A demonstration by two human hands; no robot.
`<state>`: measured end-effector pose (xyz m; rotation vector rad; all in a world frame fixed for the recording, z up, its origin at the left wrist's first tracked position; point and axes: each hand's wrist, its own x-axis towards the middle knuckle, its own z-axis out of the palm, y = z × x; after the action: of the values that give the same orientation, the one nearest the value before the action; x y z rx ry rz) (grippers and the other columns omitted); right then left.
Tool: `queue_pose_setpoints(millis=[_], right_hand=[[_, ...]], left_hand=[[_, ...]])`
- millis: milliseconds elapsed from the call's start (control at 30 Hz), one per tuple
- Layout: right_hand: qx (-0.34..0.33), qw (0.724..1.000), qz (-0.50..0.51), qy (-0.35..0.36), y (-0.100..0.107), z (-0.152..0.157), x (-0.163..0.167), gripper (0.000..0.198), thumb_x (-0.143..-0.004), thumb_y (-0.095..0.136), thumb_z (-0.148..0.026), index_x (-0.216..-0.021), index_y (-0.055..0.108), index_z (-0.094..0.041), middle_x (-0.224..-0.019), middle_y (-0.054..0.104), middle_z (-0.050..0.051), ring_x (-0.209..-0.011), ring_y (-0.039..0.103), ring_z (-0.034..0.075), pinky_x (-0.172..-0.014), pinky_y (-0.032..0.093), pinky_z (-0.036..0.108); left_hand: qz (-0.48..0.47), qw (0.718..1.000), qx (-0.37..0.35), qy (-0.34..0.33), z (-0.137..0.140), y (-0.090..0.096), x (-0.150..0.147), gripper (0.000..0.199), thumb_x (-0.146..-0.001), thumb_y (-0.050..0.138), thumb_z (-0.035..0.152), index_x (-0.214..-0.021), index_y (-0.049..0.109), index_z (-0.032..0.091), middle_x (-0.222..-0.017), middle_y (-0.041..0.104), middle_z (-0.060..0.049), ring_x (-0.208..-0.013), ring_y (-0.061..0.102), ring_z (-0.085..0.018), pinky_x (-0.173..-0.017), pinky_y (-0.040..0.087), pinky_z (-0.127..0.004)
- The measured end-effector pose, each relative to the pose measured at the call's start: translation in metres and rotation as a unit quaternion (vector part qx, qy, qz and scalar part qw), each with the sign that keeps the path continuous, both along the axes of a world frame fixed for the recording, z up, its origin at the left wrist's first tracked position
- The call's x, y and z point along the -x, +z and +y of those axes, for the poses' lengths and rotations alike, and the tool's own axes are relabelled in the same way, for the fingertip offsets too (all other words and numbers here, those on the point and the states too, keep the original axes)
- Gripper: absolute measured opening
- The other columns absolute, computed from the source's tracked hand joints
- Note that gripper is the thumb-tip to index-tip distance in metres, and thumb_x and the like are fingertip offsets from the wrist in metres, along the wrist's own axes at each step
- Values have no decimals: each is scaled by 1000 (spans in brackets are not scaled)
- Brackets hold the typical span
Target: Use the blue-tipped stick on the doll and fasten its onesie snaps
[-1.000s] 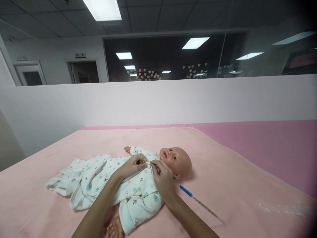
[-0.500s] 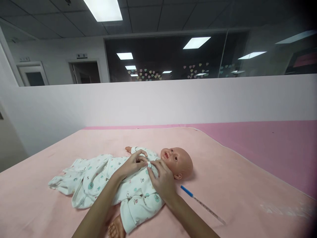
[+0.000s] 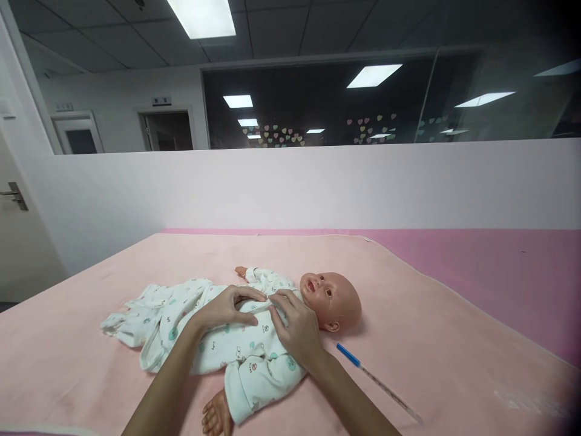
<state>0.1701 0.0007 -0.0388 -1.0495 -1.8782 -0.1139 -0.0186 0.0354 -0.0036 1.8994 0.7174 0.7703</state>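
A baby doll [image 3: 333,300] lies on its back, its head to the right, dressed in a white printed baby outfit [image 3: 254,348]. My left hand [image 3: 224,309] rests on the outfit's front with thumb and fingers apart. Beside it on the chest, my right hand [image 3: 297,327] has its thumb and fingertips close together on the cloth at the front opening. The fastening under the fingers is mostly hidden. The doll's near hand [image 3: 218,415] sticks out of its sleeve, and the trouser part of the outfit spreads loosely to the left.
A glass thermometer with a blue end [image 3: 348,354] lies right of my right forearm. The doll is on a peach-pink blanket [image 3: 436,339] over a darker pink surface [image 3: 508,272]. Behind stands a low white wall [image 3: 318,188] with glass above; a door handle [image 3: 17,195] shows at left.
My left thumb and fingers have spread apart and come off the small bit of cloth they were pinching. My right hand stays on the chest. The whole view has shifted slightly.
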Motion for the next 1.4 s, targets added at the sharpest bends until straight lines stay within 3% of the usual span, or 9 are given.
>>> queue_pose_setpoints(millis=[267,500,733,1100,1400], right_hand=[[45,999,14,-10,-1,2,1,11,-85,43,-28,-79,49,-21,-79,56,-3,-71,50,10,-61,33,22],[48,999,21,-4,-1,-1,1,12,-86,42,-28,-80,49,-21,-79,57,-3,-69,50,10,-59,31,22],[52,997,48,-14,-3,4,1,10,-83,47,-26,-79,53,-21,-78,59,-3,-71,52,11,-63,34,23],[56,996,73,-13,-5,6,0,12,-82,48,-25,-80,58,-21,-80,60,-1,-73,54,12,-65,39,24],[55,996,75,8,-5,5,0,15,-84,45,-25,-79,58,-20,-77,58,0,-72,53,11,-64,41,23]], left_hand=[[-29,996,-15,78,1,-8,2,25,-61,71,29,-84,68,18,-111,60,-9,-109,51,-23,-99,39,-36],[49,991,-47,116,-3,-4,4,21,-63,69,33,-81,70,23,-113,59,-5,-109,50,-23,-95,40,-33],[63,993,-53,86,-3,-4,3,19,-70,63,34,-85,68,24,-118,54,-4,-112,47,-21,-93,40,-30],[102,987,-92,81,-4,-5,0,28,-82,43,40,-86,63,20,-118,51,-5,-95,52,-17,-75,42,-26],[16,1000,9,21,0,-10,5,22,-76,55,36,-93,59,21,-118,46,-7,-113,43,-18,-97,33,-31]])
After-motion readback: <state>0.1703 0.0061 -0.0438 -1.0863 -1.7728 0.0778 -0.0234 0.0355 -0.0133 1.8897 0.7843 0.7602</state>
